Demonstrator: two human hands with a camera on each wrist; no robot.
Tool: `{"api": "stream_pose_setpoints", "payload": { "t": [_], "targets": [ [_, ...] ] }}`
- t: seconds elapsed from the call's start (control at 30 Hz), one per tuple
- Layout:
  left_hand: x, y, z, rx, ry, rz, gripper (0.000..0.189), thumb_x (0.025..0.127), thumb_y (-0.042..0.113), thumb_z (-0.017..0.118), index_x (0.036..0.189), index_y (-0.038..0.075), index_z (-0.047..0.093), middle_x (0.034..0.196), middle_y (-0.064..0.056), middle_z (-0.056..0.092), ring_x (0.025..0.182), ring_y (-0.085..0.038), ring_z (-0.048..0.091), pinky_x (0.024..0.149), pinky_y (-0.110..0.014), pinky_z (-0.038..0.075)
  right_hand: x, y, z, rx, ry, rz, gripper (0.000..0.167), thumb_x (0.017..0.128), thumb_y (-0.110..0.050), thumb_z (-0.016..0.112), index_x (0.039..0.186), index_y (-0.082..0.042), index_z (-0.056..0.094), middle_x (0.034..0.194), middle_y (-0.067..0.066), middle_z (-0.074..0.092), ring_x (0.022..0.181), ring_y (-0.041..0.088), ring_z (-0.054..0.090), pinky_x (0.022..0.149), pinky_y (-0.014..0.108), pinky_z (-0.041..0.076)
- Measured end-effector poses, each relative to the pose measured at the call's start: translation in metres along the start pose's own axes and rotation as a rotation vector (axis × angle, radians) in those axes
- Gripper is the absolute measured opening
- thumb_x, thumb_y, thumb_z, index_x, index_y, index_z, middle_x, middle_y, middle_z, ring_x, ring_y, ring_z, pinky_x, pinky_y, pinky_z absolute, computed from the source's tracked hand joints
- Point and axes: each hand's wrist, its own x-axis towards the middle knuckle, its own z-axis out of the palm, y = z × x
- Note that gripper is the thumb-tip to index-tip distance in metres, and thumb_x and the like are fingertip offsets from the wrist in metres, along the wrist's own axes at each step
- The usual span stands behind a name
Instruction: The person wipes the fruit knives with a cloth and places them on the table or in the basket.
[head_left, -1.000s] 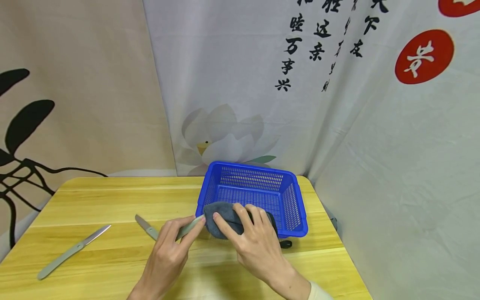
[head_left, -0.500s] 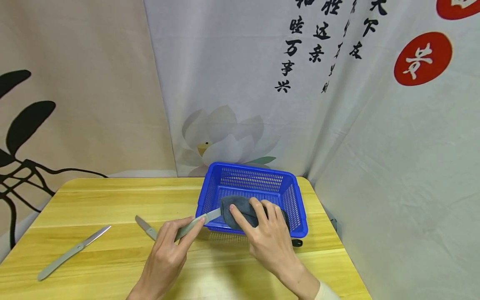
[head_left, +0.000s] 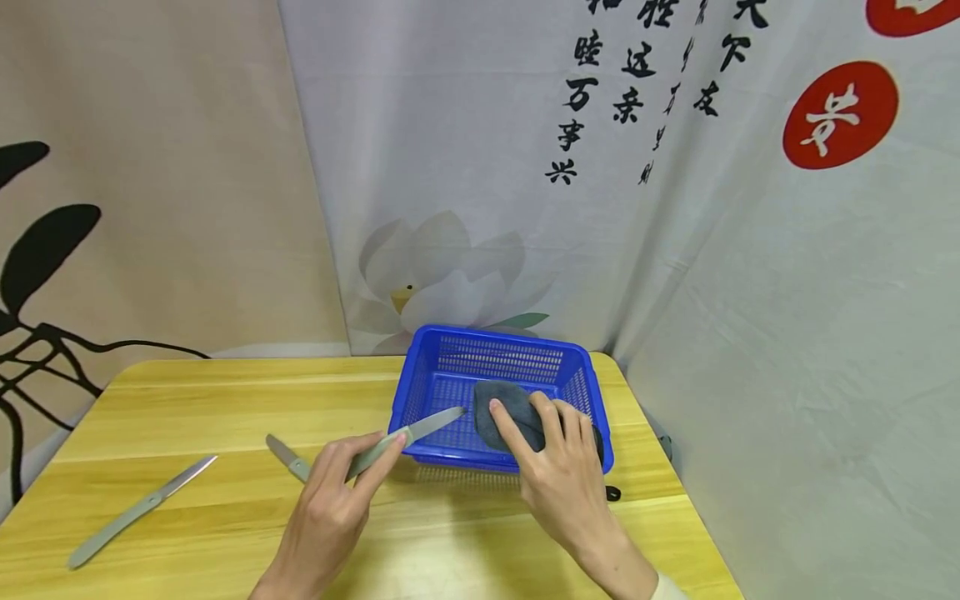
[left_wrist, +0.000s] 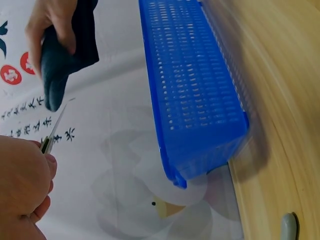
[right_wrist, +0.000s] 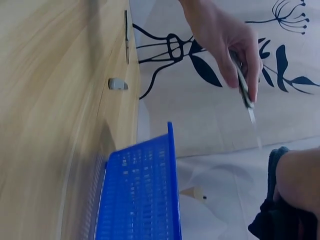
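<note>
My left hand (head_left: 330, 500) grips a knife (head_left: 435, 423) by its pale green handle, blade pointing right over the front of the blue basket. My right hand (head_left: 558, 479) holds a folded dark grey cloth (head_left: 497, 410), fingers on top. A small gap separates the blade tip from the cloth. Both hands are above the basket's rim level in the wrist views, where the cloth (left_wrist: 55, 70) and the thin blade (right_wrist: 253, 122) also appear. A second knife (head_left: 285, 452) lies on the table, its handle partly behind my left hand. A third knife (head_left: 142, 510) lies at far left.
The blue plastic basket (head_left: 405, 387) with slotted walls stands at the back right of the wooden table (head_left: 247, 400). Printed curtains (head_left: 465, 125) hang close behind and to the right. A small black loop (head_left: 612, 493) shows below my right hand.
My right hand has drawn the cloth to the right along the blade and off its tip, baring the blade. My left hand keeps its grip on the knife, nearly still.
</note>
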Motion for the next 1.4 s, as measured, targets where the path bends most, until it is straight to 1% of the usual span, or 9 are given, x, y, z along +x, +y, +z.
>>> {"api": "stream_pose_setpoints", "payload": {
  "t": [0.1,0.2,0.53,0.67,0.83,0.93,1.1,1.23,1.4],
  "targets": [
    [0.001,0.000,0.001,-0.002,-0.001,0.006,0.048,0.118,-0.003,0.037,0.133,0.004,0.082,0.117,-0.023,0.075,0.099,-0.035,0.069,0.091,-0.037,0.057,0.001,-0.009,-0.001,0.000,0.000,-0.043,0.058,0.111,-0.008,0.039,0.159,-0.027,0.065,0.137,0.025,0.065,0.114,0.041,0.059,0.094,0.054,0.055],
    [0.001,0.000,0.001,-0.006,-0.013,-0.001,0.049,0.118,-0.002,0.036,0.134,0.005,0.082,0.116,-0.023,0.075,0.099,-0.035,0.069,0.089,-0.039,0.057,0.003,-0.019,-0.001,-0.007,-0.001,-0.092,0.058,0.111,-0.009,0.039,0.160,-0.028,0.064,0.137,0.023,0.065,0.114,0.039,0.060,0.093,0.052,0.055],
    [0.002,0.003,0.002,-0.025,-0.026,-0.007,0.049,0.122,0.003,0.035,0.135,0.006,0.081,0.117,-0.020,0.075,0.099,-0.032,0.069,0.087,-0.035,0.058,0.010,-0.041,0.003,0.017,0.013,-0.148,0.076,0.090,-0.003,0.057,0.160,-0.030,0.064,0.138,0.018,0.065,0.114,0.036,0.060,0.095,0.049,0.056],
    [0.001,0.005,0.002,-0.026,-0.015,-0.006,0.045,0.123,0.007,0.039,0.133,0.005,0.082,0.117,-0.020,0.075,0.099,-0.031,0.068,0.085,-0.034,0.058,0.010,-0.043,0.004,0.016,0.014,-0.148,0.078,0.087,-0.004,0.059,0.160,-0.030,0.064,0.138,0.017,0.065,0.114,0.036,0.060,0.096,0.049,0.056],
    [-0.001,0.005,0.002,-0.010,-0.013,0.004,0.045,0.122,0.003,0.039,0.134,0.005,0.082,0.116,-0.021,0.075,0.098,-0.031,0.068,0.083,-0.035,0.059,0.010,-0.041,0.004,-0.007,0.004,-0.139,0.074,0.091,-0.003,0.056,0.159,-0.030,0.065,0.138,0.017,0.065,0.114,0.036,0.060,0.095,0.049,0.056],
    [-0.003,0.004,0.002,-0.002,-0.030,-0.002,0.047,0.121,-0.001,0.037,0.136,0.005,0.081,0.117,-0.021,0.074,0.098,-0.032,0.067,0.084,-0.034,0.058,0.009,-0.038,0.004,-0.021,-0.008,-0.128,0.070,0.097,-0.003,0.049,0.159,-0.031,0.065,0.138,0.018,0.065,0.115,0.036,0.060,0.094,0.049,0.055],
    [-0.004,0.003,0.002,0.008,-0.038,-0.009,0.050,0.122,0.003,0.033,0.135,0.006,0.081,0.116,-0.021,0.075,0.097,-0.031,0.066,0.082,-0.037,0.057,0.007,-0.031,0.005,-0.039,-0.015,-0.110,0.063,0.107,-0.005,0.038,0.158,-0.031,0.066,0.138,0.018,0.065,0.115,0.037,0.060,0.093,0.049,0.055],
    [-0.003,0.003,0.002,0.002,-0.027,-0.003,0.048,0.122,0.003,0.035,0.135,0.005,0.081,0.115,-0.021,0.075,0.097,-0.031,0.067,0.082,-0.037,0.058,0.005,-0.024,0.006,-0.049,-0.008,-0.098,0.062,0.103,-0.005,0.048,0.156,-0.030,0.067,0.136,0.019,0.066,0.113,0.038,0.060,0.093,0.051,0.055],
    [-0.001,0.001,0.002,0.001,-0.014,0.007,0.048,0.122,0.002,0.035,0.134,0.005,0.082,0.115,-0.021,0.075,0.097,-0.031,0.067,0.083,-0.037,0.059,0.003,-0.016,0.006,-0.048,-0.033,-0.066,0.071,0.092,-0.005,0.062,0.159,-0.030,0.065,0.139,0.021,0.066,0.114,0.041,0.060,0.094,0.052,0.055]
  ]
}}
